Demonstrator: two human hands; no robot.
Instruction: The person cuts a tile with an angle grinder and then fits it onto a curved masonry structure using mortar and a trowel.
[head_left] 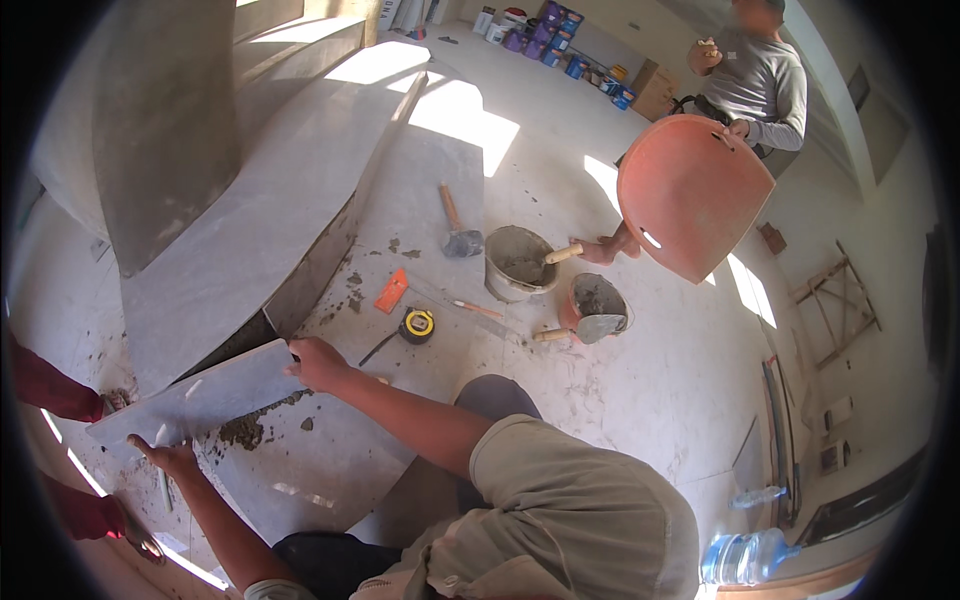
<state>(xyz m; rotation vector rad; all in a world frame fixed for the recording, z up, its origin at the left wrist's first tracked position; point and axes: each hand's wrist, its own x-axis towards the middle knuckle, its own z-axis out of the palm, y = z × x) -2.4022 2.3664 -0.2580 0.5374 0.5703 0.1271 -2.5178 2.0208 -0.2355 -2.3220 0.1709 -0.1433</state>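
Note:
A long, narrow grey tile strip [215, 393] is tilted along the front edge of a low step topped with a large grey slab [270, 215]. My right hand [318, 363] grips the strip's right end, its fingers curled over the edge. At the lower edge near the other end, my left hand [172, 457] holds the strip between thumb and fingers. Crumbly wet mortar [243, 430] lies on the floor tile just below the strip. Under the slab's edge, a dark gap partly shows behind the strip.
Right of the step lie a mallet [461, 240], an orange scraper [391, 290] and a tape measure [416, 325]. Two mortar buckets [512, 290] [572, 312] hold trowels. Another person holds an orange tub [690, 190]. Someone's red-trousered legs [60, 385] stand at left.

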